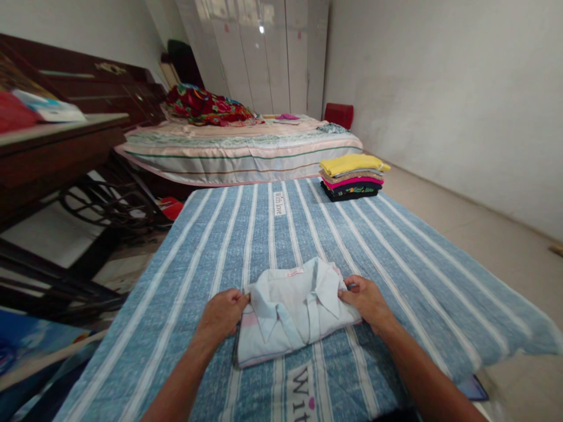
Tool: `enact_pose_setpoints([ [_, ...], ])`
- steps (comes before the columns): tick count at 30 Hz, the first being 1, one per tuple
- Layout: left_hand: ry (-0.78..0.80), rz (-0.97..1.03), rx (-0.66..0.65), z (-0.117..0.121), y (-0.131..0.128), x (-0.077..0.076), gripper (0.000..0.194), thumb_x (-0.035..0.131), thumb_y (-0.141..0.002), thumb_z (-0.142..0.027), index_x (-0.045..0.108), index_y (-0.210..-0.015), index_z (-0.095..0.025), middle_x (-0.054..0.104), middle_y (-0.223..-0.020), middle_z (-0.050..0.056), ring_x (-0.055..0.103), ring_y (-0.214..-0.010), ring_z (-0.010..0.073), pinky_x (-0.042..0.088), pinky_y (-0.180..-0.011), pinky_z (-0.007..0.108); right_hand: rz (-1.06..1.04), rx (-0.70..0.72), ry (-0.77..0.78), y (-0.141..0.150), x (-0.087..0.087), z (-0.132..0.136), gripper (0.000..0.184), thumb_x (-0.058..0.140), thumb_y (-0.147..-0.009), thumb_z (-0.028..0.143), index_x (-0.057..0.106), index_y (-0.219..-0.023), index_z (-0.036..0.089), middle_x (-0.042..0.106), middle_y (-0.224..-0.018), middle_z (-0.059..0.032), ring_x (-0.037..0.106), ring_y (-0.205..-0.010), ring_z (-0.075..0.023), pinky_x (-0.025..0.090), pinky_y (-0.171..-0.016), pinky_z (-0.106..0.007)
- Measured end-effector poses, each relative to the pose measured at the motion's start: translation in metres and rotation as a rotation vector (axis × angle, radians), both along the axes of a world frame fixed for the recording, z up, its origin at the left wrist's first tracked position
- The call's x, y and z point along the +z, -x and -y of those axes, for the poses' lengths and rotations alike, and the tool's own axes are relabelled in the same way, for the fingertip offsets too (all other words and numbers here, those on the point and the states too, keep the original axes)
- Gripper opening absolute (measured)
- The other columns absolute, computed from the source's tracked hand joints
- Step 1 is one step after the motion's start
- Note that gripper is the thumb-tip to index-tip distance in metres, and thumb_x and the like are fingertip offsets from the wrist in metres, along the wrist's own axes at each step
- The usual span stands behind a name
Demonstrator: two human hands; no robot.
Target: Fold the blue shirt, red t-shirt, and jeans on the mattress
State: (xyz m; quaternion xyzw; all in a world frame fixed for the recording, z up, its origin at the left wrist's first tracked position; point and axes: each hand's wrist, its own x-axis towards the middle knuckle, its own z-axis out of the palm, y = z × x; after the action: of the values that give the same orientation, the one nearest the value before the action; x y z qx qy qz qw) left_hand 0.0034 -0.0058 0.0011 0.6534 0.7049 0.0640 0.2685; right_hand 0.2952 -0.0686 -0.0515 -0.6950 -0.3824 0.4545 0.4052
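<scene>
A pale blue collared shirt (292, 310), folded into a compact rectangle, lies on the blue striped cloth (211, 246) with its collar facing up and away from me. My left hand (226, 310) pinches the shirt's left edge between thumb and fingers. At the opposite side, my right hand (363, 298) grips the edge just beside the collar. Some fingertips of both hands are hidden behind the fabric. A small label shows inside the neck opening.
Folded clothes (352, 176), yellow on top, are stacked at the cloth's far right corner. Beyond is a bed (246, 155) with a red floral blanket (206, 105). A wooden table (65, 138) with an iron treadle base stands left; a white wall (448, 76) runs along the right.
</scene>
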Motion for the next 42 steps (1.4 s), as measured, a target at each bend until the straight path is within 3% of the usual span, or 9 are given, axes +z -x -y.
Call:
enact_pose_setpoints([
  [6, -0.017, -0.013, -0.008, 0.000, 0.000, -0.003, 0.031, 0.040, -0.080, -0.037, 0.048, -0.055, -0.021, 0.049, -0.040, -0.004, 0.053, -0.041, 0.0140, 0.037, -0.053, 0.024, 0.041, -0.020, 0.004, 0.000, 0.003, 0.001, 0.023, 0.060, -0.060, 0.031, 0.057, -0.078, 0.017, 0.054, -0.052, 0.0034, 0.049, -0.045, -0.0117, 0.031, -0.038, -0.019],
  [15, -0.093, -0.113, -0.012, 0.006, 0.000, -0.004, 0.029, 0.042, -0.082, -0.037, 0.055, -0.061, -0.021, 0.056, -0.050, 0.000, 0.060, -0.062, 0.0175, 0.036, -0.059, 0.024, 0.071, 0.029, 0.047, 0.000, 0.004, 0.005, 0.027, 0.057, -0.065, 0.040, 0.056, -0.082, 0.019, 0.057, -0.055, 0.0021, 0.049, -0.042, -0.0139, 0.030, -0.031, -0.019],
  [24, -0.176, 0.158, 0.088, 0.014, 0.016, -0.013, 0.021, 0.048, -0.075, -0.036, 0.061, -0.078, -0.020, 0.062, -0.059, -0.002, 0.059, -0.057, 0.0148, 0.041, -0.058, 0.024, 0.243, 0.110, 0.050, -0.011, 0.004, 0.020, 0.041, 0.046, -0.078, 0.055, 0.057, -0.092, 0.019, 0.059, -0.059, -0.0010, 0.051, -0.039, -0.0159, 0.035, -0.034, -0.024],
  [29, -0.140, 0.363, 0.096, 0.015, 0.019, -0.014, 0.023, 0.053, -0.070, -0.037, 0.063, -0.075, -0.017, 0.061, -0.056, -0.002, 0.057, -0.051, 0.0142, 0.044, -0.053, 0.025, 0.682, 0.006, -0.140, -0.019, 0.015, 0.030, 0.042, 0.043, -0.082, 0.056, 0.061, -0.088, 0.018, 0.056, -0.053, -0.0015, 0.057, -0.052, -0.0192, 0.039, -0.050, -0.027],
  [33, -0.119, 0.489, 0.116, 0.014, 0.019, -0.020, 0.027, 0.058, -0.064, -0.038, 0.065, -0.079, -0.016, 0.063, -0.063, 0.000, 0.060, -0.059, 0.0165, 0.047, -0.053, 0.025, 0.847, -0.041, -0.402, -0.006, 0.031, 0.033, 0.036, 0.044, -0.084, 0.049, 0.061, -0.091, 0.018, 0.064, -0.073, -0.0047, 0.061, -0.065, -0.0204, 0.043, -0.060, -0.030],
  [37, -0.181, 0.395, 0.052, 0.013, 0.020, -0.023, 0.029, 0.056, -0.068, -0.036, 0.068, -0.085, -0.017, 0.063, -0.063, -0.001, 0.060, -0.060, 0.0168, 0.047, -0.058, 0.026, 0.853, 0.099, -0.740, 0.029, 0.049, 0.028, 0.020, 0.045, -0.088, 0.033, 0.059, -0.089, 0.018, 0.064, -0.085, -0.0063, 0.061, -0.078, -0.0194, 0.045, -0.072, -0.031],
  [42, -0.271, 0.291, -0.050, 0.015, 0.020, -0.024, 0.029, 0.054, -0.071, -0.030, 0.070, -0.092, -0.019, 0.066, -0.070, 0.000, 0.061, -0.068, 0.0176, 0.045, -0.067, 0.027, 0.830, 0.329, -0.897, 0.085, 0.067, 0.000, 0.014, 0.047, -0.086, 0.019, 0.060, -0.089, 0.018, 0.063, -0.089, -0.0066, 0.057, -0.087, -0.0195, 0.044, -0.080, -0.033],
])
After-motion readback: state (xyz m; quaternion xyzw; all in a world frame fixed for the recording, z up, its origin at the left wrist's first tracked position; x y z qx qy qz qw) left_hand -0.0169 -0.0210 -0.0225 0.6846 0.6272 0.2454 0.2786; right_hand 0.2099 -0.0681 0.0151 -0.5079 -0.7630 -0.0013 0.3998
